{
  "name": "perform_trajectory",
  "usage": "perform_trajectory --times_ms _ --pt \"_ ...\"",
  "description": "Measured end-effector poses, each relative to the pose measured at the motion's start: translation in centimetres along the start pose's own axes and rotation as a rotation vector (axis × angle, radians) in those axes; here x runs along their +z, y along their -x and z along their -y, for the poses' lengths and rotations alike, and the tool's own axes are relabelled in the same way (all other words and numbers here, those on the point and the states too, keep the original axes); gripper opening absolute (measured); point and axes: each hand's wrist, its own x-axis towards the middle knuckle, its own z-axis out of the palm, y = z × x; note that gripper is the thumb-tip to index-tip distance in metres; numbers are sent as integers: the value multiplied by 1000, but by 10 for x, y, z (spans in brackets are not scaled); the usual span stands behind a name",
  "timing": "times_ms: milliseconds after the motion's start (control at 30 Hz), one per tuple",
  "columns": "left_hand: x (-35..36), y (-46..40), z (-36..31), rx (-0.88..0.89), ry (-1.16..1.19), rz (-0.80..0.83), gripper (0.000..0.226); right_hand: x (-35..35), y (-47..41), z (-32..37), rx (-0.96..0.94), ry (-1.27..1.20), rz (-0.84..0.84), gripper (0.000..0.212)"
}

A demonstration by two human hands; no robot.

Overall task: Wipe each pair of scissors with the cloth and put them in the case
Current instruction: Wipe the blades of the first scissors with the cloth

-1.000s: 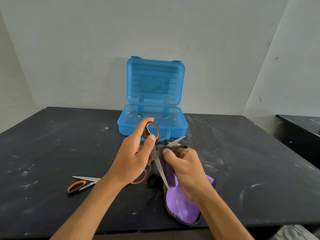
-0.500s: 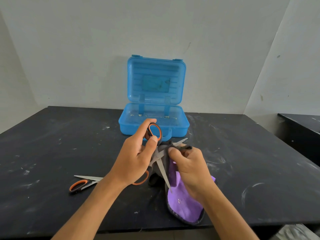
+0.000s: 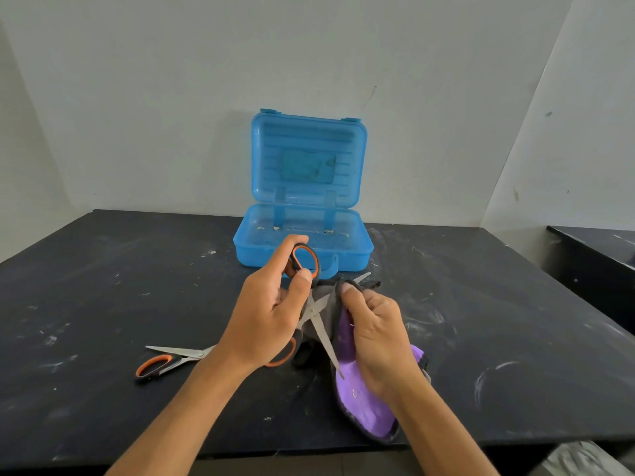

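The left hand (image 3: 271, 317) grips the orange-and-grey looped handles of an opened pair of steel scissors (image 3: 318, 312), thumb and forefinger curled around the upper loop. The right hand (image 3: 374, 333) pinches a soft purple cloth with a dark grey edge (image 3: 364, 403) around one blade, the rest draping onto the scuffed black table (image 3: 498, 355). A second, closed pair of orange-handled scissors (image 3: 171, 360) lies flat to the left. Behind the hands sits a translucent blue plastic case (image 3: 302, 214), lid upright.
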Motion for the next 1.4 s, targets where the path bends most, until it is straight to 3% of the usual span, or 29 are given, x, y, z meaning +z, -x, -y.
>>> perform_trajectory --times_ms 133,200,233,333,400,600,767,1033,1133,1233,1400 --pt "0 -2 -2 4 -3 -20 32 -3 4 -2 -8 -140 192 8" --pt "0 -1 -2 9 -3 -25 32 -5 4 -2 -29 -127 199 6" --pt "0 -1 -2 11 -5 -29 32 -6 3 -1 -30 -111 170 7" --pt "2 1 -3 17 -5 -23 30 -2 1 -4 -8 -80 16 43" --pt "3 1 -3 19 -10 -18 30 1 2 -6 6 -121 -15 55" --pt "2 2 0 -10 -20 -21 33 -5 12 -3 -33 -120 157 5" --pt "2 2 1 -4 -40 -26 32 -3 3 0 5 -193 -81 26" --pt "3 2 3 -2 -24 -20 33 -12 2 3 -80 -207 71 5" --pt "3 3 2 17 -21 -19 32 -12 -1 1 -32 -177 -63 32" --pt "3 2 1 30 -31 -17 32 -12 0 0 -16 -186 -75 42" --pt "0 1 1 17 -37 -18 33 -17 6 3 -84 -221 93 21"
